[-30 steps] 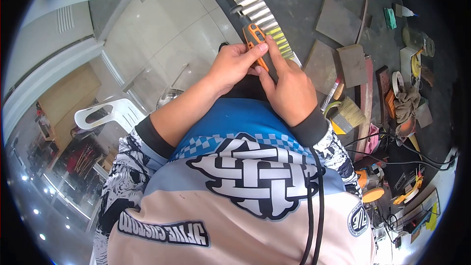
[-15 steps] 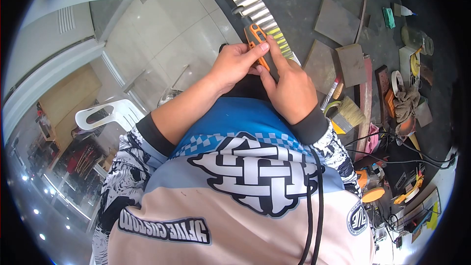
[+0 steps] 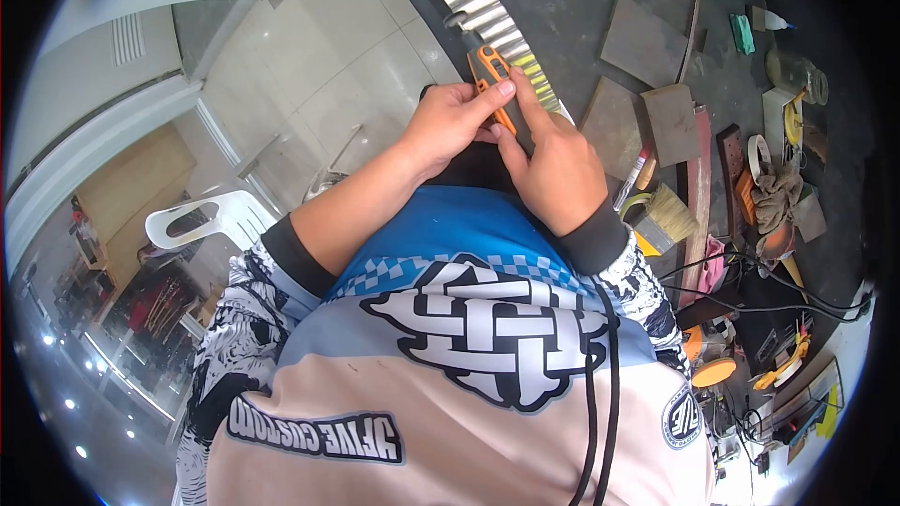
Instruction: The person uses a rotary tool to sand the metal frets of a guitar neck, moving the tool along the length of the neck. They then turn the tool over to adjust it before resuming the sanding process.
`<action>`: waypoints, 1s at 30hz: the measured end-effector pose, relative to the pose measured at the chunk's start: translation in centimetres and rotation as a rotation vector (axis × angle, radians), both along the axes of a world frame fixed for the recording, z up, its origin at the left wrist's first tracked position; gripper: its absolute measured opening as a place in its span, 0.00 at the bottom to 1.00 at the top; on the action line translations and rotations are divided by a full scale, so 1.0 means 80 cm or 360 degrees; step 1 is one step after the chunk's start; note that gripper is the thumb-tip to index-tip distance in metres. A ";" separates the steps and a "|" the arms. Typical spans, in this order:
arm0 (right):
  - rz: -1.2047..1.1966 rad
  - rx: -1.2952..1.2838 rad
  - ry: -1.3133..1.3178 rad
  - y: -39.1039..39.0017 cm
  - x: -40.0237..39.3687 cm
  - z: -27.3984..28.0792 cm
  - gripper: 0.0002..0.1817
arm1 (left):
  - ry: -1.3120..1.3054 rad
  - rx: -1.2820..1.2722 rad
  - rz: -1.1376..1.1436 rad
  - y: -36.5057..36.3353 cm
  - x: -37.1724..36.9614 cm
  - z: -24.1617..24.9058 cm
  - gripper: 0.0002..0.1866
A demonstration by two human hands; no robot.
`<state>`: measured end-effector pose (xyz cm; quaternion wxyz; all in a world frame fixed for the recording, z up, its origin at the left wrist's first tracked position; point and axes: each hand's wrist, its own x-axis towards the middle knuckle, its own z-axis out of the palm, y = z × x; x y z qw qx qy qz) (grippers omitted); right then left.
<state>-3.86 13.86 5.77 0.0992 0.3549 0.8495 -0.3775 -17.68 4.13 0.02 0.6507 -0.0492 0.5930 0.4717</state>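
An orange and black rotary tool (image 3: 490,66) is held in front of my body, its tip with a small disc pointing up and away from me. My left hand (image 3: 448,122) is closed round the tool, thumb lying on its side. On the other side my right hand (image 3: 558,164) grips the tool's lower end, its index finger along the casing and its thumb beneath. Part of the tool's lower end is hidden by my fingers. A ribbed metallic strip (image 3: 483,2) runs along the table edge just beyond the tool.
On the dark table (image 3: 572,0) at the right lie flat plates (image 3: 644,42), a wide brush (image 3: 670,215), a grey cloth (image 3: 776,197), a glass jar (image 3: 797,77), small bottles and black cables (image 3: 797,290). A white plastic chair (image 3: 211,218) stands on the left.
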 end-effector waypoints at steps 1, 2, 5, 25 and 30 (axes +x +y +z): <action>-0.0003 -0.0003 0.0006 0.000 0.000 0.000 0.39 | 0.0000 -0.0004 0.0005 0.000 0.000 0.001 0.29; -0.0003 0.0000 0.0023 0.001 0.005 -0.001 0.39 | 0.0012 -0.0003 0.0012 0.001 0.005 0.002 0.29; -0.0005 0.0000 0.0031 0.002 0.007 -0.003 0.39 | 0.0027 0.0001 0.0006 0.003 0.006 0.002 0.29; -0.0041 -0.0063 0.0056 0.009 0.009 -0.003 0.37 | 0.0078 -0.0043 -0.0066 0.011 0.004 0.008 0.31; -0.0089 -0.0105 -0.0006 0.012 -0.001 0.000 0.37 | 0.0072 -0.0055 -0.0074 0.014 -0.004 0.007 0.32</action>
